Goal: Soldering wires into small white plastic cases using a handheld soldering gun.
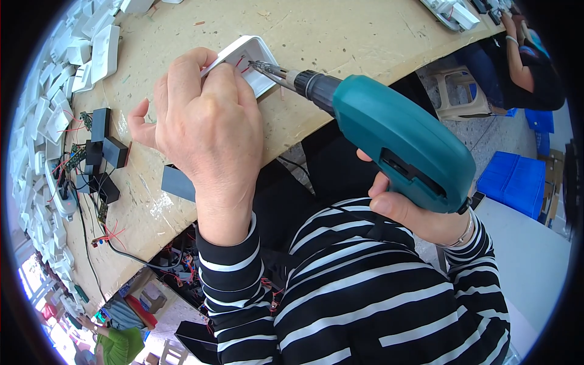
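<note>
In the frame's upper centre, the white plastic housing (261, 53) looks light, stiff and slick, best held by its walls, the left hand's (210, 115) fingers clamped there, the right hand's (406, 213) around the green electric screwdriver (401, 137).

I see the left hand (210, 112) holding a white casing (263, 48) over the desk (340, 36), with thin red wire (240, 62) inside. The right hand (404, 210) grips a teal power tool (401, 134), whose metal tip (271, 70) points into this casing. On the left lie black boxes (100, 125) and many white housings (104, 55)
</note>
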Available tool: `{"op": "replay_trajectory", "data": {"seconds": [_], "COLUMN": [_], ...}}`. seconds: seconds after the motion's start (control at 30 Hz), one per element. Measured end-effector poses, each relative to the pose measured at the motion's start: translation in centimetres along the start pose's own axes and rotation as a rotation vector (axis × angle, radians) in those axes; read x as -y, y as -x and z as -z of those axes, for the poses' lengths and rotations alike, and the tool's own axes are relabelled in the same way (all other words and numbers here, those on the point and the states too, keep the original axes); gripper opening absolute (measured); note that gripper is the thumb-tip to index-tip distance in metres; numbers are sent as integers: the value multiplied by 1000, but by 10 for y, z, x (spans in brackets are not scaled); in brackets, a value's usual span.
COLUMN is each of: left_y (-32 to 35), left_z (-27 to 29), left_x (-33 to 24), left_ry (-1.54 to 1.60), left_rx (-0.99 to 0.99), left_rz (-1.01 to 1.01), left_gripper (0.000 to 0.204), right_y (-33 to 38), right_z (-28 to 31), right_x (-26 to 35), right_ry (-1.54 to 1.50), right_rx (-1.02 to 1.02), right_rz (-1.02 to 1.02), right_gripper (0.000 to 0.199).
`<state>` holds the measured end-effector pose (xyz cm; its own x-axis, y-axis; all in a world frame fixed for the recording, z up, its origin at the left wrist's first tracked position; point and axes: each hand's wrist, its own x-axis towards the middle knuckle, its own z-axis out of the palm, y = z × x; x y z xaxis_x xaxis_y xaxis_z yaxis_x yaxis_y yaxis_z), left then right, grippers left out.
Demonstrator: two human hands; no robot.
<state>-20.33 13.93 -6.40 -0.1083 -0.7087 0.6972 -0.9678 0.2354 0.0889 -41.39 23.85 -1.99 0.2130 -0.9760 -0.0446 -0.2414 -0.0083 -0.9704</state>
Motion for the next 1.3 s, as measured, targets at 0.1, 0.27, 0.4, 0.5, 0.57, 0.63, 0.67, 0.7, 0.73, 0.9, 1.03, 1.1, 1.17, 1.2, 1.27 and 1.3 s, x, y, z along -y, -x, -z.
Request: {"op": "replay_trajectory", "data": {"seconds": [0.1, 0.27, 0.4, 0.5, 0.57, 0.63, 0.67, 0.7, 0.73, 0.9, 1.03, 1.1, 1.17, 1.2, 1.27, 1.3], "left_y": [0, 1, 0, 1, 0, -2, -2, -2, -4, -2, 0, 1, 14, 24, 58, 88], "left_z": [1, 0, 1, 3, 9, 19, 23, 27, 30, 28, 42, 64, 94, 110, 147, 162], "left_x": [-1, 1, 0, 0, 2, 3, 5, 8, 9, 17, 39, 43, 60, 70, 94, 111], "left_ry": [2, 0, -13, -6, -2, 30, 24, 71, 117, 320, 616, 953, 1071, 1239, 1247, 1365], "left_rx": [0, -15, -12, 13, 29, 85, 80, 51, 21, 274, 386, 346, 202, 103, -55, -182], "left_rz": [-5, -13, -16, -15, -14, -35, -34, -26, -17, 203, 475, 770, 891, 976, 1010, 1025], "left_gripper": [8, 8, 8, 9, 10, 6, 6, 15, 24, 37, 35, 33, 33, 34, 38, 39], "right_y": [7, 12, 8, 6, 2, -1, 0, 1, 1, 3, 3, 5, 5, 5, 3, 1], "right_z": [-2, 17, 19, 15, 10, 15, 19, 23, 26, 29, 21, 23, 23, 26, 30, 31], "right_x": [-8, -8, -4, -2, -8, -8, -8, -11, -11, -12, -8, -7, -10, -14, -17, -20], "right_ry": [-76, 111, -57, -235, -343, -329, -316, -293, -293, -316, -338, -338, -359, -373, -444, -471], "right_rx": [-56, 119, 116, 9, -123, -140, -160, -161, -156, -192, -156, -143, -136, -115, -50, -21], "right_rz": [-2, 113, 67, 6, 33, 59, 78, 93, 102, 122, 122, 147, 180, 203, 256, 271], "right_gripper": [55, 68, 75, 78, 77, 75, 74, 71, 71, 67, 66, 66, 65, 65, 64, 62]}}
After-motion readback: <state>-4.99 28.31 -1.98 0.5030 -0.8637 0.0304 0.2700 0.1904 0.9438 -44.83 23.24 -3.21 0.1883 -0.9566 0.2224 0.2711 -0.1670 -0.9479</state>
